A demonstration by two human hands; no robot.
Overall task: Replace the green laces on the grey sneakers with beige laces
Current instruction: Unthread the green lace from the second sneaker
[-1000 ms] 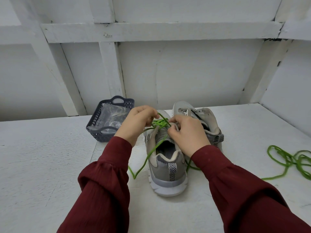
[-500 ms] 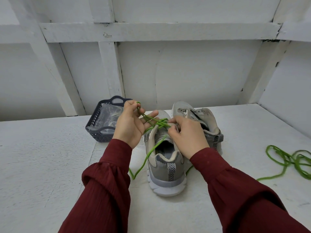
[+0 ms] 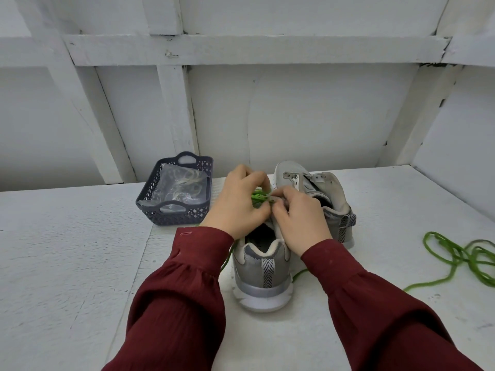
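Note:
Two grey sneakers stand on the white table, heels toward me. The near sneaker (image 3: 261, 274) still carries a green lace (image 3: 258, 196) across its eyelets. My left hand (image 3: 238, 202) and my right hand (image 3: 300, 218) meet over its tongue, both pinching that green lace; their fingers hide the eyelets. Loose ends of the lace trail down both sides of the shoe. The far sneaker (image 3: 316, 188) on the right has bare eyelets. A pulled-out green lace (image 3: 466, 258) lies in loops at the right. Beige laces in a clear bag (image 3: 182, 188) lie in the basket.
A dark blue plastic basket (image 3: 174, 215) sits left of the shoes, near the back wall. White wooden beams and panels close off the back and right. The table's right part holds the loose green loops.
My left hand, raised and pulling a lace strand up to the left half a second ago, has come back down to the eyelets beside my right hand. The shoes stay put.

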